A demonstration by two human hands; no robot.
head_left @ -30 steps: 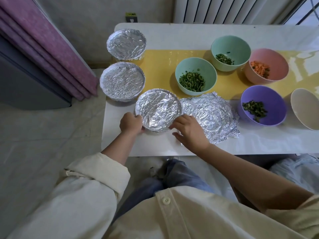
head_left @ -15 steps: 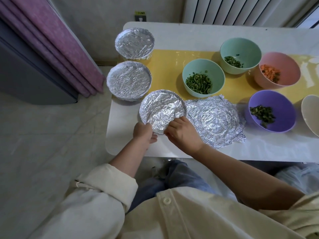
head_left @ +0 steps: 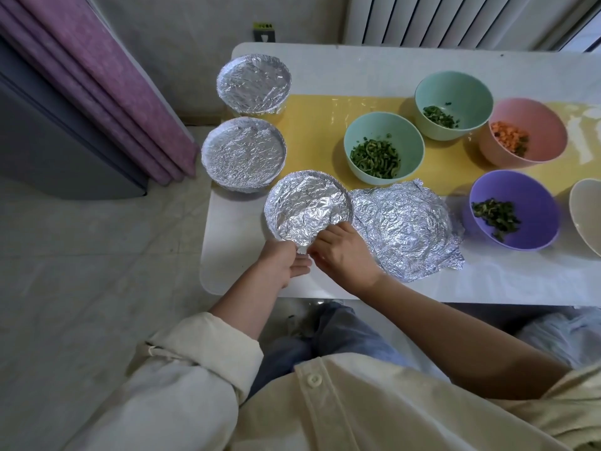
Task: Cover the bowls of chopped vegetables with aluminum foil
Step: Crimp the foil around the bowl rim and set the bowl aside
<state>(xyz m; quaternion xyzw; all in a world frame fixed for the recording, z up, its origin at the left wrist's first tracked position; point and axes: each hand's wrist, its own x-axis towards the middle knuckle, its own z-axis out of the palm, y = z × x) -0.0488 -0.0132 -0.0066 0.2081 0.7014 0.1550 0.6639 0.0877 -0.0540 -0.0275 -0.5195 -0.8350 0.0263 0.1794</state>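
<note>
A foil-covered bowl point(head_left: 307, 206) stands near the table's front left, its top tipped toward me. My left hand point(head_left: 283, 265) and my right hand point(head_left: 341, 255) meet at its near rim, and both pinch the foil edge there. Two more foil-covered bowls point(head_left: 253, 83) point(head_left: 243, 156) stand along the left edge. A loose crumpled foil sheet point(head_left: 406, 229) lies just right of the bowl I hold. Uncovered bowls with chopped vegetables: a teal bowl point(head_left: 383, 125), a second teal bowl point(head_left: 453, 89), a pink bowl point(head_left: 528, 115) and a purple bowl point(head_left: 520, 232).
A cream bowl point(head_left: 585, 213) is cut off at the right edge. The white table point(head_left: 487, 288) carries a yellow runner point(head_left: 318, 131). A purple curtain point(head_left: 97, 76) hangs left of the table, and a radiator point(head_left: 455, 17) stands behind it.
Both hands slid from the bowl's sides to its near rim and now pinch the foil edge together. The bowl's top has tipped toward me.
</note>
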